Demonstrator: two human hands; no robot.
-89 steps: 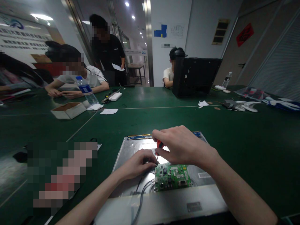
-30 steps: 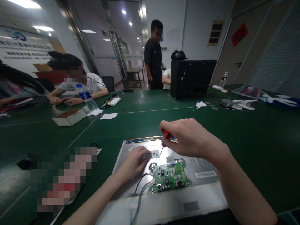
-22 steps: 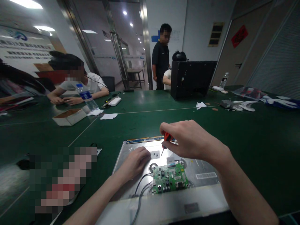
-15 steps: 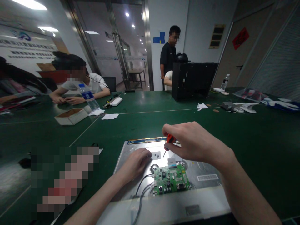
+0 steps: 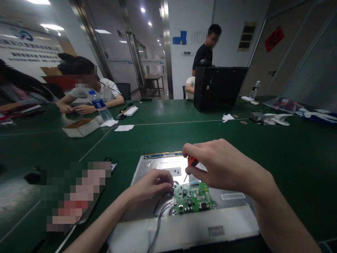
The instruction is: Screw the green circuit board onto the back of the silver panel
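A silver metal panel (image 5: pixel 229 207) lies on the green table, with a green circuit board (image 5: pixel 193 198) on its middle. My right hand (image 5: pixel 221 161) grips a red and black screwdriver (image 5: pixel 192 161), its thin shaft pointing down just above the board's upper edge. At the board's upper left corner is my left hand (image 5: pixel 155 182), fingers curled together; whether something small is between the fingertips is hidden. Grey cables (image 5: pixel 158 228) run from the board's left side over the panel's front strip. A blue strip (image 5: pixel 163 155) lines the panel's far edge.
A pixelated object (image 5: pixel 84 196) lies at the left. Farther back are an open box (image 5: pixel 81 128), a water bottle (image 5: pixel 101 107), white papers (image 5: pixel 124 128) and a large black case (image 5: pixel 219 88). Gloves (image 5: pixel 276 119) lie at the right. Several people are across the table.
My left hand has moved right and nearer, from the bare metal to the board's upper left corner. The screwdriver tip is slightly lower. The standing person has shifted right.
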